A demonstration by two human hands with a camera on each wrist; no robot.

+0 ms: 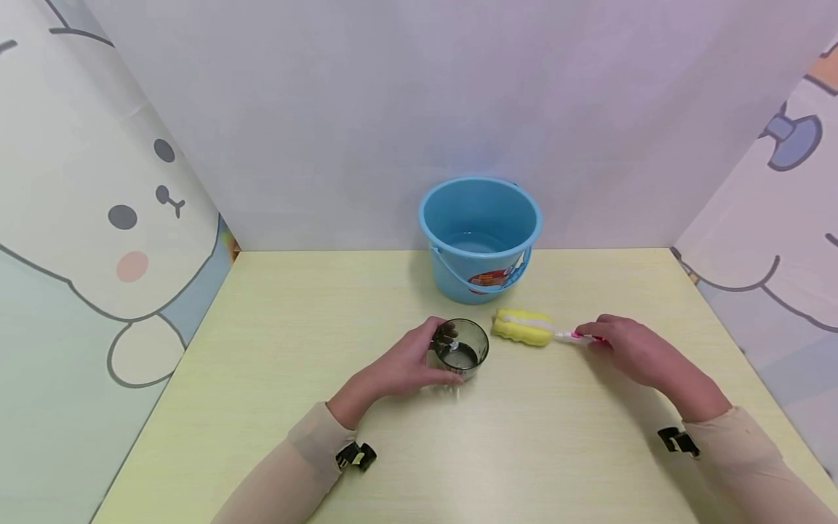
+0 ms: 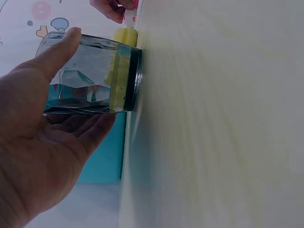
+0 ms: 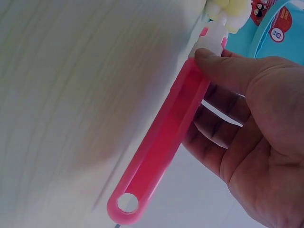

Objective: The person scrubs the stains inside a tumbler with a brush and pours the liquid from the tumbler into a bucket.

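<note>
A dark, see-through glass [image 1: 473,348] stands upright on the table, and my left hand [image 1: 411,362] grips it from the left side. In the left wrist view the thumb and fingers of the left hand [image 2: 52,128] lie round the glass [image 2: 88,76]. Right of the glass lies a brush with a yellow and white sponge head [image 1: 524,327]. My right hand [image 1: 631,353] holds its handle; in the right wrist view the thumb and fingers of the right hand [image 3: 261,104] pinch the pink handle [image 3: 159,142] near its white neck [image 3: 213,38].
Behind the glass and the sponge head, near the table's back edge, stands a blue bucket [image 1: 452,275] with its handle hanging down at the front. The pale wood table [image 1: 294,306] meets a plain wall at the back and cartoon-printed walls at both sides.
</note>
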